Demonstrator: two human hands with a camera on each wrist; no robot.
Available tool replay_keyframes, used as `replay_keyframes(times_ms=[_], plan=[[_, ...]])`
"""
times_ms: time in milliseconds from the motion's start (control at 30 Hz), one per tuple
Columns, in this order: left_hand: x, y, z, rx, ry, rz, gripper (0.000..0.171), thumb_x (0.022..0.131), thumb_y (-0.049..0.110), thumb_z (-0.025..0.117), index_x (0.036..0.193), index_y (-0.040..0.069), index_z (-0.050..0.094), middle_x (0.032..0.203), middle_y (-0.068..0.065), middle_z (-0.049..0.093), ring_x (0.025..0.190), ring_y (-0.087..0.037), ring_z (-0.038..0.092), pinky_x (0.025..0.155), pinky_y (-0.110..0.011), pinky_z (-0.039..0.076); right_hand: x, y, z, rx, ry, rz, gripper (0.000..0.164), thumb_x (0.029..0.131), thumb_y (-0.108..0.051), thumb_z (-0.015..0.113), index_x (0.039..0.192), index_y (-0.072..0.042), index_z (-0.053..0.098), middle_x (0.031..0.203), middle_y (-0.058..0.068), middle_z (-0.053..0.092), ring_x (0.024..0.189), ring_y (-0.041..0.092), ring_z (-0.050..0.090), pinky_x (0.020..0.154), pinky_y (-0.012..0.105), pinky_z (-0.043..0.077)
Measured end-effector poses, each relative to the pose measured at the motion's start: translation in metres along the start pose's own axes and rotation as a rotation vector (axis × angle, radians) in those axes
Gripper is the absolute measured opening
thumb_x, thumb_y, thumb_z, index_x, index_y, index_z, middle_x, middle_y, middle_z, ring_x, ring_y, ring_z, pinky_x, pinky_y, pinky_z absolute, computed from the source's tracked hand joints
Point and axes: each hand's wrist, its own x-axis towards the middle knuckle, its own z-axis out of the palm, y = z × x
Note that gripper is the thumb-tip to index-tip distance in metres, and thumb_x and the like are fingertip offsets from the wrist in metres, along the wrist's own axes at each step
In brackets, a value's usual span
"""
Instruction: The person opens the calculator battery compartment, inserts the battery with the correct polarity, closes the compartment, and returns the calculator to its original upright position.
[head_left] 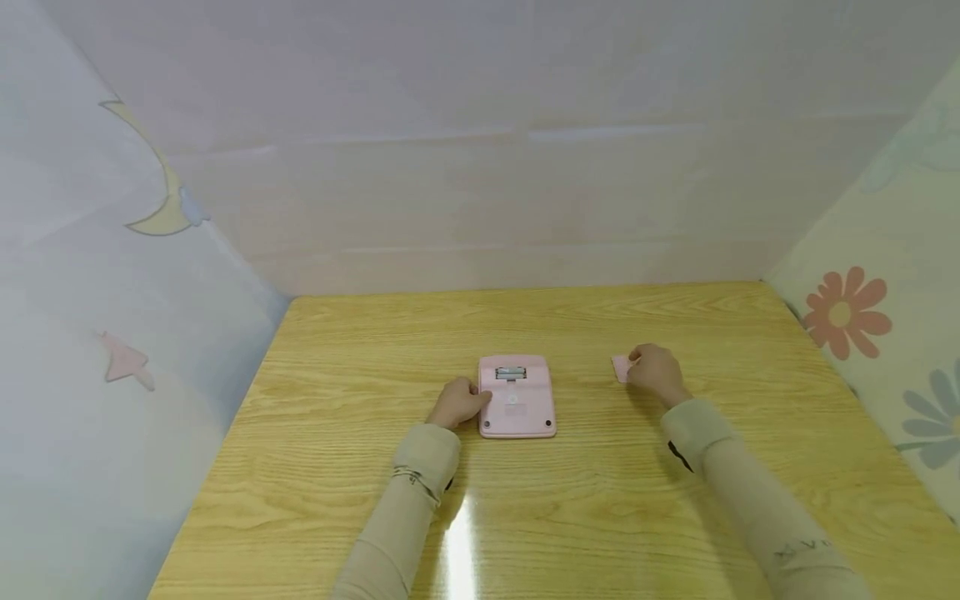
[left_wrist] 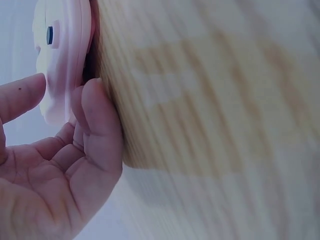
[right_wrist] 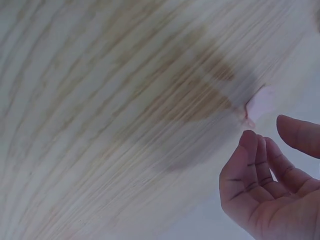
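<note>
Head, wrist views, left grip [head_left: 457, 403] pinching pink device [head_left: 517, 417], right grip [head_left: 657, 372] (parted) beside cover [head_left: 620, 369]

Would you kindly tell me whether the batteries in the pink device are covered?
No, the head view shows the batteries exposed in the pink device, with a small pink piece apart from it, beside the right hand.

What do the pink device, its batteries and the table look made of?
Device: likely plastic, satiny, with smooth rounded edges. Batteries: probably metal-cased, given their silvery sheen. Table: wood or wood-look laminate, glossy; grain shows and light glares off it.
</note>
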Motion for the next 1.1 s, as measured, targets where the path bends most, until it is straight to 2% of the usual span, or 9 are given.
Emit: replay_keyframes(times_ms=[233, 300, 333, 400, 467, 533, 800, 967, 1100], plan=[[0.000, -0.001, 0.001, -0.061, -0.010, 0.014, 0.025, 0.089, 0.019, 0.056, 0.069, 0.007, 0.046, 0.053, 0.000, 0.040, 0.043, -0.011, 0.037, 0.040, -0.023, 0.034, 0.006, 0.008, -0.001, -0.044, -0.017, 0.048, 0.030, 0.081, -0.005, 0.049, 0.102, 0.017, 0.055, 0.102, 0.033, 0.056, 0.086, 0.040, 0.056, 0.072, 0.049, 0.047], [0.000, -0.002, 0.001, -0.095, -0.019, 0.003, 0.024, 0.089, 0.018, 0.056, 0.070, 0.006, 0.046, 0.052, 0.000, 0.039, 0.043, -0.011, 0.037, 0.040, -0.023, 0.036, 0.007, 0.009, 0.000, -0.057, -0.011, 0.043, 0.025, 0.081, -0.006, 0.051, 0.094, 0.015, 0.057, 0.092, 0.029, 0.059, 0.077, 0.034, 0.056, 0.065, 0.045, 0.048], [0.000, -0.002, 0.001, -0.103, -0.019, 0.000, 0.024, 0.089, 0.017, 0.055, 0.071, 0.006, 0.046, 0.052, -0.001, 0.040, 0.043, -0.011, 0.037, 0.040, -0.023, 0.036, 0.008, 0.010, 0.001, -0.056, -0.012, 0.046, 0.021, 0.080, -0.006, 0.051, 0.084, 0.014, 0.057, 0.080, 0.025, 0.059, 0.067, 0.029, 0.053, 0.059, 0.040, 0.047], [0.000, -0.003, 0.002, -0.102, -0.016, 0.000, 0.022, 0.089, 0.016, 0.055, 0.073, 0.005, 0.047, 0.054, -0.001, 0.041, 0.044, -0.011, 0.039, 0.040, -0.023, 0.037, 0.010, 0.011, 0.004, -0.060, -0.009, 0.057, 0.020, 0.080, -0.007, 0.052, 0.064, 0.005, 0.051, 0.059, 0.012, 0.049, 0.053, 0.019, 0.043, 0.046, 0.030, 0.039], [0.000, -0.004, 0.002, -0.078, -0.007, 0.004, 0.019, 0.089, 0.015, 0.055, 0.075, 0.004, 0.049, 0.057, -0.002, 0.044, 0.044, -0.011, 0.040, 0.040, -0.023, 0.036, 0.012, 0.011, 0.007, -0.060, -0.010, 0.074, 0.030, 0.080, -0.008, 0.052, 0.054, -0.005, 0.040, 0.051, 0.001, 0.034, 0.048, 0.012, 0.028, 0.043, 0.023, 0.027], [0.000, -0.004, 0.001, -0.050, 0.005, 0.016, 0.017, 0.089, 0.015, 0.055, 0.077, 0.003, 0.051, 0.060, -0.003, 0.046, 0.046, -0.011, 0.042, 0.040, -0.022, 0.036, 0.015, 0.009, 0.009, -0.071, -0.020, 0.116, 0.034, 0.081, -0.009, 0.051, 0.054, -0.013, 0.030, 0.051, -0.003, 0.023, 0.048, 0.010, 0.020, 0.043, 0.022, 0.021], [-0.001, -0.005, 0.000, -0.052, -0.014, 0.004, 0.019, 0.090, 0.014, 0.056, 0.076, 0.002, 0.052, 0.058, -0.003, 0.047, 0.044, -0.012, 0.043, 0.039, -0.021, 0.038, 0.019, 0.000, 0.009, -0.151, -0.041, 0.230, 0.015, 0.076, -0.005, 0.057, 0.065, -0.002, 0.048, 0.059, 0.007, 0.041, 0.050, 0.016, 0.036, 0.043, 0.025, 0.032], [-0.001, -0.004, -0.001, -0.042, 0.004, 0.008, 0.018, 0.089, 0.013, 0.057, 0.075, 0.002, 0.053, 0.060, -0.004, 0.048, 0.045, -0.012, 0.043, 0.039, -0.022, 0.037, 0.019, -0.003, 0.009, -0.135, 0.003, 0.210, 0.016, 0.074, -0.002, 0.057, 0.061, -0.005, 0.048, 0.057, 0.005, 0.042, 0.050, 0.015, 0.035, 0.041, 0.024, 0.032], [-0.001, -0.005, -0.001, -0.037, 0.019, 0.009, 0.017, 0.088, 0.013, 0.058, 0.077, 0.002, 0.054, 0.061, -0.004, 0.048, 0.047, -0.012, 0.044, 0.040, -0.021, 0.037, 0.018, -0.005, 0.009, -0.125, 0.034, 0.130, 0.026, 0.079, -0.002, 0.051, 0.054, -0.008, 0.046, 0.051, 0.002, 0.038, 0.047, 0.014, 0.032, 0.039, 0.023, 0.029]])
